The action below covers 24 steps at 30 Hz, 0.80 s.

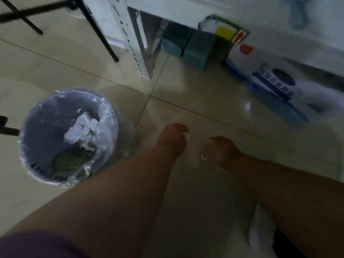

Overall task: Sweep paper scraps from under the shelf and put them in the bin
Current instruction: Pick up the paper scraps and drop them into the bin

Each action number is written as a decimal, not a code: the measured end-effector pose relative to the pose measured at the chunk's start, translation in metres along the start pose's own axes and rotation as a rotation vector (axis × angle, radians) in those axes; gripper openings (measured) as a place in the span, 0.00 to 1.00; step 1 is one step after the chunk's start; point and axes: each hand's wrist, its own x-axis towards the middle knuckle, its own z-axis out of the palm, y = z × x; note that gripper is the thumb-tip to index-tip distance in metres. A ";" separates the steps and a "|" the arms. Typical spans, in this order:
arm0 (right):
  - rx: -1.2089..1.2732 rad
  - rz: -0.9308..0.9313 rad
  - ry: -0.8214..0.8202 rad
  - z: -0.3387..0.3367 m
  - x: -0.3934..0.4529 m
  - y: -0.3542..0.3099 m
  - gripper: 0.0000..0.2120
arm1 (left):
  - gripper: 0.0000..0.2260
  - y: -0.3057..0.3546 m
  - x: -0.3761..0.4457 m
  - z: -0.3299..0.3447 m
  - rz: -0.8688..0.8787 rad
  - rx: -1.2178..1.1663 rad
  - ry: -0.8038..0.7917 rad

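A glossy beige tiled floor [186, 86] fills the blurred view. At left stands the lined bin [31, 116], white scraps [81, 129] inside. Just right of it the left hand [172, 139] hovers, fingers pinched on a small white scrap [188, 136]. The right hand [222, 151] is near; its fingers look curled, their grip unclear. Beyond, under the white shelf [186, 8], sit blue boxes [197, 51].

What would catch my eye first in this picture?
Two bare arms reach down over the tiled floor, the left hand pinching a small white paper scrap. Left of them stands a round bin lined with plastic, crumpled white paper inside.
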 end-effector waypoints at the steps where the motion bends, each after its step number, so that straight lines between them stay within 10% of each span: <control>1: 0.002 0.007 0.001 0.014 0.005 0.004 0.17 | 0.12 -0.006 0.009 0.011 -0.004 0.029 -0.023; 12: 0.088 0.125 0.115 0.061 0.036 0.019 0.08 | 0.04 -0.024 0.060 0.049 0.034 0.187 -0.129; 24: 1.102 0.347 0.142 0.028 0.060 -0.008 0.07 | 0.04 -0.020 0.054 0.042 -0.275 -0.474 -0.092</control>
